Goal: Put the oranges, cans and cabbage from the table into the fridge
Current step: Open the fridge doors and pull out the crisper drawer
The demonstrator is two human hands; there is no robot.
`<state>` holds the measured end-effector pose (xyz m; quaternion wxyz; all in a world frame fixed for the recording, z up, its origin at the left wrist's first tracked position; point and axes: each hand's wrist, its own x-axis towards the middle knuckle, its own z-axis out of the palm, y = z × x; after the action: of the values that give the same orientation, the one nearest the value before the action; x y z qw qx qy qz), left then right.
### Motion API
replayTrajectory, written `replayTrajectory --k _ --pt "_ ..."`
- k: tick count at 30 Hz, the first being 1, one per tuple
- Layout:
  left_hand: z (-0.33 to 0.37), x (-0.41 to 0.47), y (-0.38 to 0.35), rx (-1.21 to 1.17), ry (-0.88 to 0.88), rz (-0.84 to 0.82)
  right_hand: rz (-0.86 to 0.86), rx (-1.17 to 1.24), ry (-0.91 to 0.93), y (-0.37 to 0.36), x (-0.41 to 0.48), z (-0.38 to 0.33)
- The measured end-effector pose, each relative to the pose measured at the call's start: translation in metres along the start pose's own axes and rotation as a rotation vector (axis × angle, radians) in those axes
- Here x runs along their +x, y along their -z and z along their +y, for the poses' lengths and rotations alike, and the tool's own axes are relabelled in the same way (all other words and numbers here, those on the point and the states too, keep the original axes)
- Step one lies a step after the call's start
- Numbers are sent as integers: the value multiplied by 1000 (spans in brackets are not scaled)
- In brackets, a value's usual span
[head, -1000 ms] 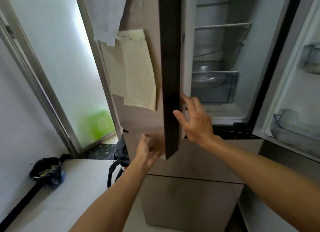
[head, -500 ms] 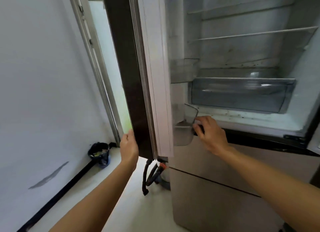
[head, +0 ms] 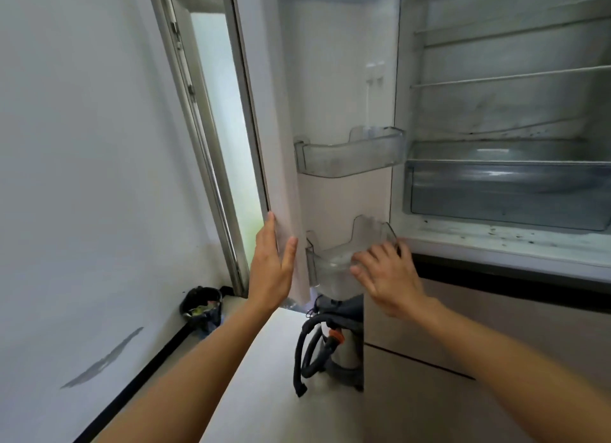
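Observation:
The fridge stands open in front of me, its shelves and clear drawer bare. Its left door is swung wide and carries two clear door bins. My left hand lies flat with straight fingers against the door's outer edge near its bottom. My right hand rests with spread fingers on the rim of the lower door bin. No oranges, cans or cabbage are in view, and no table.
A grey vacuum cleaner with a black hose stands on the floor under the open door. A black bag lies by the white wall at the left. A frosted glass doorway is behind the door.
The left fridge door has swung from nearly edge-on to wide open, showing its inner side and bins. My left hand stayed on its edge; my right hand moved onto the lower bin.

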<state>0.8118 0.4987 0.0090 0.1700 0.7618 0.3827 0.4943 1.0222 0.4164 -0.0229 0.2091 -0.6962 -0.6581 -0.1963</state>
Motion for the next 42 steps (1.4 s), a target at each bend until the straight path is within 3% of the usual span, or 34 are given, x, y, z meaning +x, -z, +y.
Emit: replayTrajectory --k 10,14,18,23,29,34,42 --pt "-41 37 13 114 -31 -14 47 -67 8 -27 25 -29" --pt "-22 37 22 307 -228 220 27 14 41 -18 20 -16" --pt "24 39 13 253 -495 361 75 69 -106 1 16 38" --pt "83 37 -62 190 -686 58 25 17 -291 26 7 129" --pt "120 59 -185 293 -495 -212 -52 -84 -338 59 4 244" --pt "140 95 -268 417 -409 -280 -66 -179 -399 81 15 323" --pt "153 188 -369 592 -451 -323 -95 -419 -416 71 68 417"
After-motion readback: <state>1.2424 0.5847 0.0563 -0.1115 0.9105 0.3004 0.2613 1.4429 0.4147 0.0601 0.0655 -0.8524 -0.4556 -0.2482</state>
